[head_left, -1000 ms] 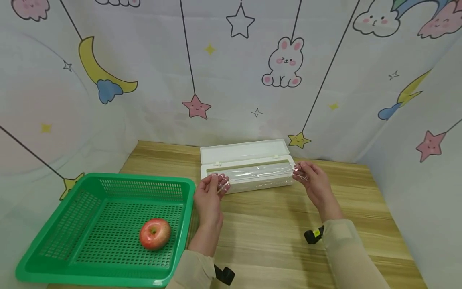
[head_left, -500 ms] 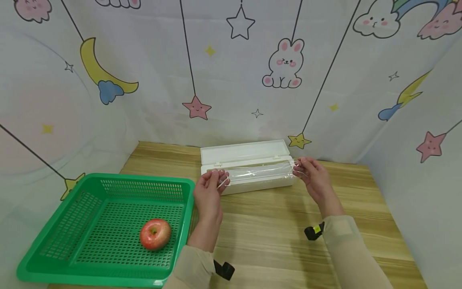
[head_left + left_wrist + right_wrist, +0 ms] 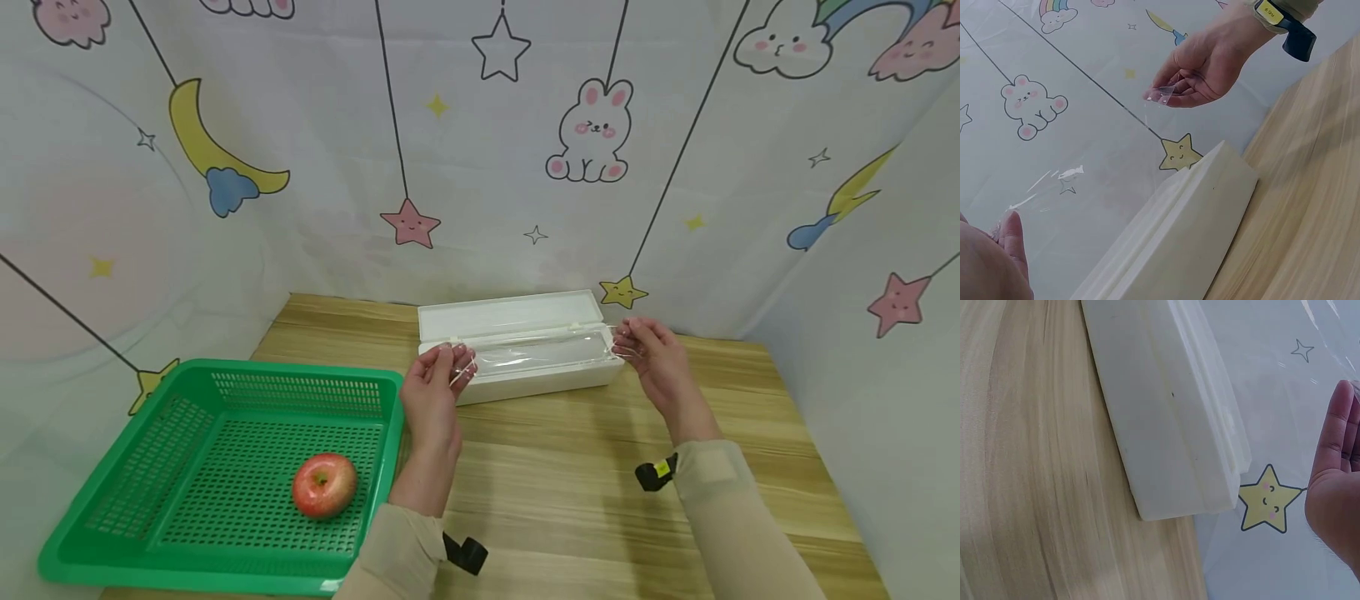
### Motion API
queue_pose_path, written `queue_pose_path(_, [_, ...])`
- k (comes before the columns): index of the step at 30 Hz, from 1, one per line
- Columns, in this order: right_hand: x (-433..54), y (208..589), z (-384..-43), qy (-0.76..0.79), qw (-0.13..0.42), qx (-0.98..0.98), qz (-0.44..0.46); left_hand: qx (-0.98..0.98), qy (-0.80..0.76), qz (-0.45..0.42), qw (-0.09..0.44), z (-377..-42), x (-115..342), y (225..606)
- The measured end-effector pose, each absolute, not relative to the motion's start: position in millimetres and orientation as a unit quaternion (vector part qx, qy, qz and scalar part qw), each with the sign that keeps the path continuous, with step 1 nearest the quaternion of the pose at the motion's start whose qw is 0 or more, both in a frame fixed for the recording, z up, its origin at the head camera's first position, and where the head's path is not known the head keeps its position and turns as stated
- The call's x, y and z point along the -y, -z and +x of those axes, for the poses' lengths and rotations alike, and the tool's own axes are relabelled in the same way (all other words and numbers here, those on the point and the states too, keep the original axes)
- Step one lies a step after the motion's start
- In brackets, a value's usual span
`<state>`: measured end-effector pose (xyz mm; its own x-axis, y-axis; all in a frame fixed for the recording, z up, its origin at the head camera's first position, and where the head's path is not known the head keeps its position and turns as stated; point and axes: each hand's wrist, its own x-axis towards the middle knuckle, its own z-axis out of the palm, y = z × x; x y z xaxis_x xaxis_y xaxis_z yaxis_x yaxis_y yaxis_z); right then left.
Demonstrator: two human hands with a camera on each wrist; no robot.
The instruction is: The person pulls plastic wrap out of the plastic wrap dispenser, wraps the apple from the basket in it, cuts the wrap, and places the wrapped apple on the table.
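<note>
Both hands stretch a clear sheet of cling film (image 3: pixel 517 357) above a long white cling film box (image 3: pixel 543 385), whose lid (image 3: pixel 510 317) stands open at the back. My left hand (image 3: pixel 433 404) pinches the film's left end between thumb and fingers. The right hand (image 3: pixel 663 375) pinches the other end, beyond the box's right side. In the left wrist view, film (image 3: pixel 1159 95) hangs at the right hand's fingertips, apart from the box (image 3: pixel 1194 231). Only part of the right hand (image 3: pixel 1338 481) shows in the right wrist view, beside the box (image 3: pixel 1160 425).
A green plastic basket (image 3: pixel 393 467) stands on the left of the wooden table (image 3: pixel 555 500), with one red apple (image 3: pixel 325 486) in it. A printed white curtain (image 3: pixel 480 150) rises close behind the box and along both sides.
Both hands have risen a little, the right one more, and the cling film has lifted with them. It no longer hangs over the box's front. The box, basket and apple stay put.
</note>
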<state>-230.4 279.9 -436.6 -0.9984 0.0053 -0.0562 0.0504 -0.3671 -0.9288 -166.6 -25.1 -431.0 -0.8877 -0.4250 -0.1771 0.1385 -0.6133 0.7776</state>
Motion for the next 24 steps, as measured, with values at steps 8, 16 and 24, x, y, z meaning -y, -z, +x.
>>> queue_pose_path(8, [-281.0,431.7,-230.3,0.818,0.009,-0.575,0.009,0.415,0.879,0.174,0.157,-165.2,25.6,426.8])
queue_pose_path(16, [-280.1,424.7,-229.4,0.829,-0.005,-0.56,0.01,0.42,0.877,0.172,0.158,-163.8,26.9,420.7])
queue_pose_path(24, [-280.9,420.5,-226.9,0.838,-0.011,-0.546,-0.007,0.409,0.883,0.163,0.162,-161.1,27.6,414.4])
